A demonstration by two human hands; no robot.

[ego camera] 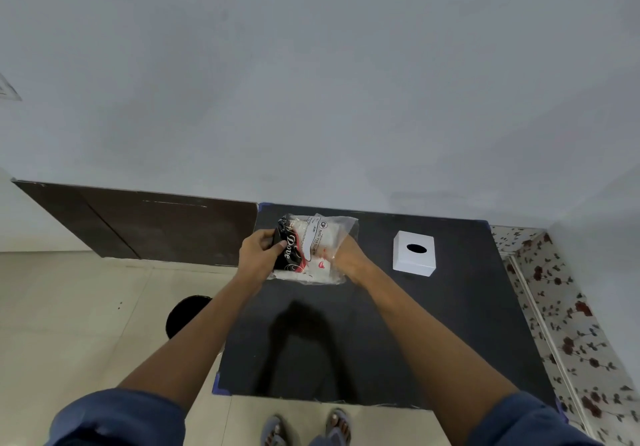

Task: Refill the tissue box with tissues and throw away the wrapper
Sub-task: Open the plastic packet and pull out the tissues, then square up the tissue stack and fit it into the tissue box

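A clear plastic tissue pack (313, 250) with a black printed end and white tissues inside is held just above the far part of the black table (381, 324). My left hand (259, 255) grips its black left end. My right hand (349, 258) holds its right side, with fingers partly hidden behind the plastic. A white square tissue box (414, 253) with a dark oval slot on top stands on the table to the right of the pack, apart from both hands.
A black round bin (183, 314) stands on the tiled floor left of the table, partly behind my left forearm. A dark brown board (138, 224) leans along the grey wall. Floral fabric (561, 307) borders the table's right side. My sandalled feet show at the bottom.
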